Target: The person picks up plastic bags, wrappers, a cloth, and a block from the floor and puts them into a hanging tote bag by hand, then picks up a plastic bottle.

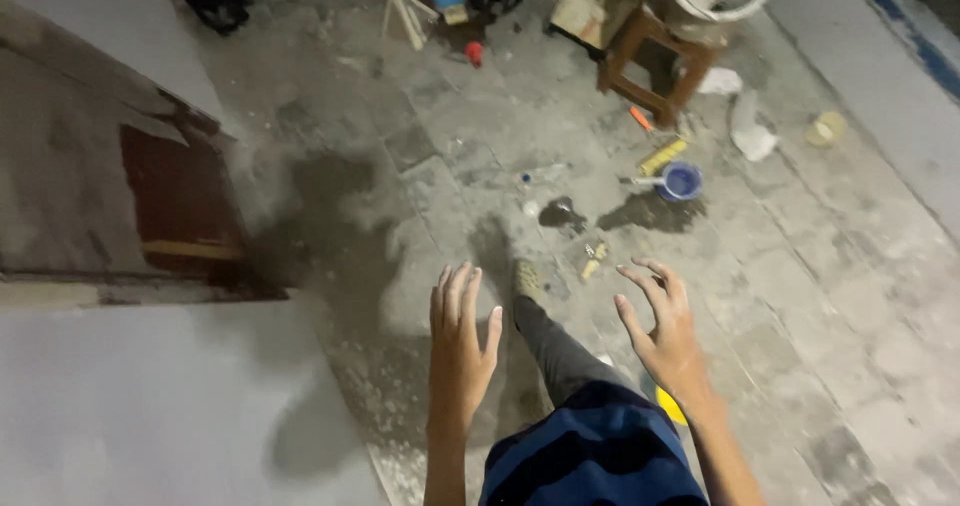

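I see my left hand (460, 341) and right hand (662, 328) spread wide, grasping nothing, above the dusty floor (830, 296), a blue cup (682, 180) untouched beyond them.

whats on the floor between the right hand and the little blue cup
In the head view, between the right hand and the blue cup lies bare grey floor with a dark stain by the cup.

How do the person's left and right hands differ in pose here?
The left hand is flat, fingers straight and close together; the right hand has fingers spread and curled like a claw. The left hand shows its back fully; the right hand is turned more sideways. Both are empty, held out above the floor.
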